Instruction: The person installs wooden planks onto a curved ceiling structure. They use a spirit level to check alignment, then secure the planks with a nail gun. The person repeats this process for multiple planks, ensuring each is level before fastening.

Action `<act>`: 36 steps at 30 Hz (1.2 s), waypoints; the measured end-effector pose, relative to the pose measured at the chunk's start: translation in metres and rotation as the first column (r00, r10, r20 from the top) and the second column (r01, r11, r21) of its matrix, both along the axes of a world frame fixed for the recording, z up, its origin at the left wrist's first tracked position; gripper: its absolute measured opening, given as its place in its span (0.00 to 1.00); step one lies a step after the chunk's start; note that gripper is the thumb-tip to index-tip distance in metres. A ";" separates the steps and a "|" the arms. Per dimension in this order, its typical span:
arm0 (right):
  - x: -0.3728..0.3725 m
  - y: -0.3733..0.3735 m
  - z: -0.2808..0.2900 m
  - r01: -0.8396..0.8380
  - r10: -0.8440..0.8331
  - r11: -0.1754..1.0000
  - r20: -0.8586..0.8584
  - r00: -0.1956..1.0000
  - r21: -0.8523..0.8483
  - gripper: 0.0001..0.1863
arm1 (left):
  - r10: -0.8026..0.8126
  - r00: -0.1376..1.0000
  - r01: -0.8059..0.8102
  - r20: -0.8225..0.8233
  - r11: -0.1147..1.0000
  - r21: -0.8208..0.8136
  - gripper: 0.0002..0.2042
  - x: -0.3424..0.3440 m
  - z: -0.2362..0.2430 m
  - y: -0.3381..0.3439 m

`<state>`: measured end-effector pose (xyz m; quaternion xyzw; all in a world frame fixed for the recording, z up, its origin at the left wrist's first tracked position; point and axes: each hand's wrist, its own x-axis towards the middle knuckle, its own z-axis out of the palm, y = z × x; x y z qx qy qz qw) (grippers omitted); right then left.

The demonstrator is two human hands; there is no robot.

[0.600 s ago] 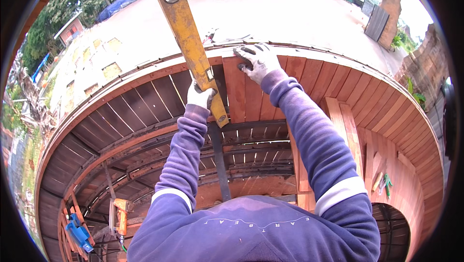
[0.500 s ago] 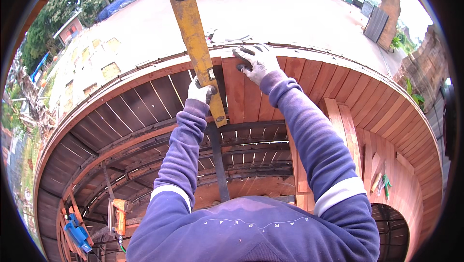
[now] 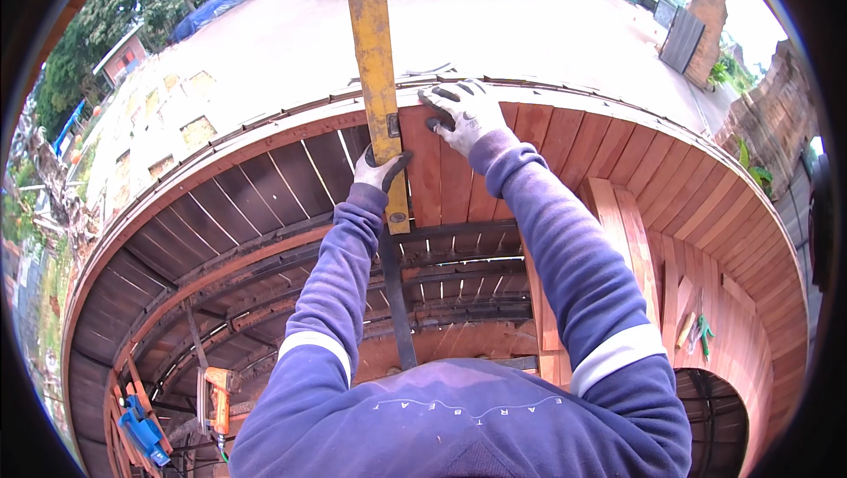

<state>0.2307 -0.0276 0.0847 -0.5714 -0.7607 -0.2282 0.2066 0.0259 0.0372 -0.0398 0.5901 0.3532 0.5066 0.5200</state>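
Spirit level: yellow spirit level (image 3: 375, 46) set crosswise over the curved top, its lower part alongside the leftmost reddish board (image 3: 421, 160); far end runs out past the rim (image 3: 265, 130). Vial reading too small to make out. Contact with the board's edge: cannot tell.
Left hand: left hand (image 3: 381, 169) has its fingers wrapped round the lower part of the level, thumb side over the face; firm hold, as judged.
Right hand: right hand (image 3: 472, 115) rests at the upper ends of the boards, by the rim; fingers bent, thumb parted from them, no object seen between.
Covered run: reddish boards (image 3: 600, 147) lie side by side from the level round to the right, close-set; judged the done portion.
Bare run: left of the level, dark slats (image 3: 238, 189) show with light gaps and no reddish boards over them; judged the portion left, a long stretch of the curve.
Boundary: the level marks the change from covered to bare; alignment at this edge judged not yet settled, both hands being there.
Inner framing: dark post (image 3: 394, 302) and curved bars below, largely open.
Tools aside: orange nail gun (image 3: 218, 399) and blue tool (image 3: 143, 429) at lower left; green-handled tool (image 3: 706, 337) at right; all out of hand.
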 end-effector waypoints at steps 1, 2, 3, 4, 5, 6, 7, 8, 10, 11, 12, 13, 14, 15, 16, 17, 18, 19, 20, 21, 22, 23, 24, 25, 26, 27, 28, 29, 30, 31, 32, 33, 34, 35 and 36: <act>0.001 0.002 -0.001 -0.003 0.003 1.000 -0.004 1.000 0.003 0.24 | 0.003 1.000 -0.003 0.003 1.000 0.004 0.19 0.003 0.004 0.000; 0.003 0.004 -0.003 -0.006 0.006 1.000 -0.009 1.000 0.007 0.24 | 0.006 1.000 -0.006 0.006 1.000 0.008 0.20 0.004 0.007 -0.001; 0.002 0.003 -0.001 -0.008 0.009 1.000 -0.011 1.000 0.013 0.24 | 0.004 1.000 -0.004 0.016 1.000 0.005 0.20 0.005 0.011 -0.002; 0.001 -0.002 0.001 -0.044 0.046 0.996 -0.016 0.999 0.072 0.25 | 0.002 1.000 -0.003 0.026 1.000 0.002 0.20 0.005 0.015 -0.003; 0.000 -0.002 0.001 -0.053 0.055 0.996 -0.027 0.998 0.065 0.25 | 0.001 0.999 -0.001 0.035 1.000 -0.002 0.20 0.005 0.017 -0.004; 0.000 -0.001 0.003 -0.062 0.064 0.996 -0.039 0.997 0.061 0.25 | -0.018 0.999 0.018 0.027 1.000 -0.002 0.20 0.004 0.021 -0.005; 0.000 -0.001 0.003 -0.070 0.073 0.996 -0.051 0.996 0.056 0.25 | -0.048 0.997 0.049 0.068 0.999 -0.018 0.20 0.003 0.016 -0.004; 0.000 0.000 0.001 -0.069 0.072 0.996 -0.050 0.996 0.065 0.24 | -0.077 0.991 0.081 0.109 0.996 -0.033 0.21 0.002 0.007 -0.001; 0.001 0.001 -0.001 -0.068 0.072 0.994 -0.048 0.996 0.087 0.24 | -0.131 0.979 0.142 0.156 0.988 -0.065 0.21 -0.001 -0.008 0.007; 0.000 0.000 0.001 -0.067 0.070 0.995 -0.050 0.996 0.075 0.24 | -0.156 0.975 0.171 0.160 0.982 -0.084 0.21 -0.003 -0.015 0.012; -0.001 -0.001 0.002 -0.064 0.067 0.996 -0.051 0.996 0.061 0.24 | -0.182 0.969 0.200 0.165 0.974 -0.104 0.21 -0.003 -0.016 0.013; -0.001 -0.003 0.004 -0.061 0.063 0.997 -0.052 0.997 0.047 0.24 | -0.152 0.978 0.165 0.142 0.982 -0.086 0.20 -0.003 -0.016 0.014; -0.002 -0.003 0.006 -0.056 0.057 0.998 -0.054 0.997 0.028 0.24 | -0.122 0.985 0.130 0.120 0.989 -0.067 0.19 -0.002 -0.015 0.016; -0.002 -0.005 0.006 -0.044 0.044 0.999 -0.054 0.998 0.004 0.25 | -0.097 0.990 0.103 0.101 0.993 -0.050 0.19 0.002 -0.011 0.015; -0.002 -0.006 0.006 -0.032 0.031 0.999 -0.054 0.998 -0.020 0.25 | -0.101 0.985 0.111 0.138 0.992 -0.063 0.18 0.005 -0.007 0.014; -0.001 -0.004 0.006 -0.021 0.020 0.999 -0.043 0.999 -0.028 0.25 | -0.104 0.979 0.119 0.175 0.990 -0.075 0.17 0.007 -0.002 0.014; 0.000 -0.001 0.006 -0.014 0.012 0.999 -0.035 0.999 -0.039 0.25 | -0.102 0.972 0.123 0.210 0.988 -0.090 0.17 0.008 0.000 0.013; -0.001 0.000 0.005 -0.007 0.005 0.999 -0.027 1.000 -0.049 0.26 | -0.099 0.978 0.119 0.185 0.988 -0.100 0.15 0.006 -0.002 0.016; -0.002 -0.001 0.004 0.014 -0.015 0.998 -0.004 1.000 -0.057 0.26 | -0.096 0.983 0.114 0.159 0.987 -0.109 0.14 0.003 -0.004 0.019; -0.001 -0.001 0.002 0.001 -0.002 0.999 -0.015 1.000 -0.032 0.26 | -0.096 0.987 0.112 0.131 0.987 -0.119 0.13 0.003 -0.002 0.017; 0.000 0.000 0.001 -0.011 0.011 1.000 -0.026 1.000 -0.006 0.25 | -0.067 0.995 0.074 0.071 0.993 -0.091 0.12 0.003 0.001 0.014; 0.001 0.001 -0.001 -0.024 0.025 1.000 -0.036 0.999 0.020 0.25 | -0.072 0.994 0.079 0.082 0.993 -0.084 0.13 0.004 0.002 0.010; 0.001 0.003 -0.001 -0.020 0.021 0.999 -0.023 1.000 0.027 0.25 | -0.072 0.993 0.079 0.093 0.994 -0.073 0.13 0.004 0.006 0.008; 0.001 0.002 -0.001 -0.013 0.013 1.000 -0.020 1.000 0.018 0.25 | -0.073 0.992 0.079 0.105 0.995 -0.062 0.13 0.004 0.009 0.005; 0.000 0.001 -0.001 -0.005 0.005 1.000 -0.017 1.000 0.009 0.25 | -0.067 0.993 0.074 0.097 0.995 -0.063 0.13 0.004 0.012 0.002; 0.000 0.000 0.001 0.004 -0.004 1.000 -0.012 1.000 0.002 0.25 | -0.064 0.994 0.070 0.091 0.996 -0.061 0.13 0.004 0.017 -0.003; 0.000 -0.001 0.001 0.004 -0.004 1.000 -0.014 1.000 -0.005 0.25 | -0.061 0.994 0.066 0.086 0.996 -0.060 0.13 0.005 0.020 -0.005; 0.001 -0.002 0.002 0.004 -0.004 1.000 -0.016 1.000 -0.012 0.25 | -0.060 0.995 0.065 0.077 0.996 -0.059 0.13 0.006 0.017 -0.002; 0.000 -0.002 0.003 0.000 0.000 1.000 -0.020 1.000 -0.017 0.25 | -0.056 0.996 0.060 0.066 0.997 -0.057 0.13 0.005 0.014 0.000; -0.001 -0.002 0.003 0.010 -0.010 1.000 -0.012 1.000 -0.027 0.25 | -0.052 0.997 0.055 0.056 0.997 -0.054 0.13 0.004 0.012 0.003; -0.001 -0.002 0.004 0.020 -0.020 0.999 -0.004 1.000 -0.037 0.26 | -0.055 0.997 0.059 0.058 0.996 -0.063 0.13 0.003 0.009 0.005; -0.001 -0.001 0.003 0.031 -0.031 0.998 0.004 1.000 -0.047 0.26 | -0.059 0.996 0.063 0.060 0.995 -0.071 0.13 0.004 0.008 0.005; 0.000 -0.001 0.003 0.034 -0.033 0.998 0.009 0.999 -0.048 0.26 | -0.062 0.996 0.067 0.062 0.995 -0.080 0.13 0.004 0.008 0.005; 0.000 -0.001 0.003 0.036 -0.036 0.998 0.013 0.999 -0.048 0.26 | -0.064 0.996 0.069 0.066 0.995 -0.078 0.13 0.004 0.008 0.005; -0.001 0.000 0.003 0.038 -0.037 0.998 0.018 0.999 -0.049 0.26 | -0.064 0.996 0.069 0.069 0.995 -0.076 0.13 0.003 0.007 0.006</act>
